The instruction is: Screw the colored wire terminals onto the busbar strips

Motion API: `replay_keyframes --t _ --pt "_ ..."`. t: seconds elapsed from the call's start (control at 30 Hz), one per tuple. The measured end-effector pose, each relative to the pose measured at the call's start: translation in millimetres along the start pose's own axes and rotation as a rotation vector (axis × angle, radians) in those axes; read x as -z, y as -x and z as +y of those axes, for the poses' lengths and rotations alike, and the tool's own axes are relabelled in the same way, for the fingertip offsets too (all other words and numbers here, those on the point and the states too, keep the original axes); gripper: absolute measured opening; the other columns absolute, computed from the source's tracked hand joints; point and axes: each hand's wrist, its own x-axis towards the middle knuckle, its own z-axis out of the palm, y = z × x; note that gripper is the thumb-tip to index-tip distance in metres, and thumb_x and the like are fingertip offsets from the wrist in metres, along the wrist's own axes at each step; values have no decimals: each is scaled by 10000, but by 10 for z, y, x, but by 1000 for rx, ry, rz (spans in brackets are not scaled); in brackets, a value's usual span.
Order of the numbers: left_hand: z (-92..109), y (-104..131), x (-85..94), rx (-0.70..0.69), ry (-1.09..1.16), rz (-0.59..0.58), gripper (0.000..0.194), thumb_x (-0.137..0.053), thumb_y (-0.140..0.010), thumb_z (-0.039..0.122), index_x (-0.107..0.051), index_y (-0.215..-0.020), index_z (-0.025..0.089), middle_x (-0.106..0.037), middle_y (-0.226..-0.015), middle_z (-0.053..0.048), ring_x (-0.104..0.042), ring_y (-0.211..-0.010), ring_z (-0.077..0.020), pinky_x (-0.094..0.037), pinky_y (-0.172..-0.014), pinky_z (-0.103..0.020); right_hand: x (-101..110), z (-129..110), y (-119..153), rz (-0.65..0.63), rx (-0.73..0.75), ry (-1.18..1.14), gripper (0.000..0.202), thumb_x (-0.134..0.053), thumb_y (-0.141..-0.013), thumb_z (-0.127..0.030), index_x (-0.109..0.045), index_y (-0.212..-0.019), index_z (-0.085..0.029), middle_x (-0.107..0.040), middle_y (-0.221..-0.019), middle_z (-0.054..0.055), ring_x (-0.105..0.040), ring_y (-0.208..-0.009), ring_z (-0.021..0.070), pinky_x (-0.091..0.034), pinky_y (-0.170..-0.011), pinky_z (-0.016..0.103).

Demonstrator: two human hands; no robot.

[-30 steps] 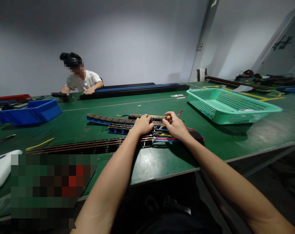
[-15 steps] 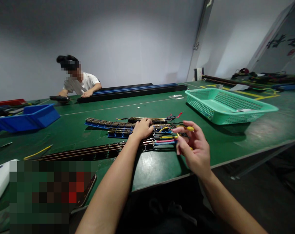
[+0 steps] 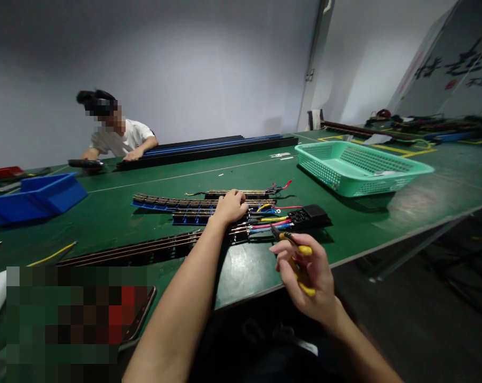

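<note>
My left hand (image 3: 231,207) lies over a group of black-and-blue track strips (image 3: 199,215) with copper-coloured rods, its fingers bent down onto them; the fingertips are partly hidden. A longer black strip with copper rods (image 3: 145,251) runs out to the left, below that hand. Coloured wires (image 3: 267,227) leave the strips' right ends toward a black connector block (image 3: 310,214). In my right hand (image 3: 318,276) is a pair of pliers (image 3: 287,237) with yellow-and-black handles, the dark jaws pointing up and left near the wires.
A green perforated basket (image 3: 360,186) stands at the right, a blue bin (image 3: 53,194) at the left. Across the green table (image 3: 177,178), a person in a white shirt (image 3: 131,135) leans beside long black and blue rails (image 3: 209,150). A yellow wire (image 3: 51,255) lies at left.
My right hand has drawn down and back toward the near table edge with the pliers, exposing the black connector block. My left hand stays on the strips. The view has shifted slightly right.
</note>
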Motion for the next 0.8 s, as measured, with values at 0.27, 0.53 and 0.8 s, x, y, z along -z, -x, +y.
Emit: replay_keyframes --t 0.27,0.53,0.8 --pt "41 10 41 25 -24 -32 292 -446 -944 332 -639 -1126 210 -611 -1270 -106 -565 -1211 -279 -457 -1004 -453 20 -27 103 -4 51 72 629 -518 -876 10 -404 -1421 -281 -671 -1040 86 -669 -826 170 -560 -679 295" --pt "76 44 56 24 -27 -57 326 -431 -950 331 -617 -1182 195 -585 -1328 -126 -548 -1240 -292 -449 -1019 -479 11 99 95 -126 -18 136 603 -494 -917 -49 -342 -1435 -316 -653 -1153 106 -610 -697 138 -540 -603 269" --pt "63 32 -3 15 -28 -33 323 -420 -953 324 -620 -1177 204 -573 -1338 -122 -531 -1255 -288 -440 -1033 -483 -158 175 35 -487 109 456 492 -451 -853 -33 -518 -1289 -252 -663 -898 48 -621 -686 175 -479 -594 275"
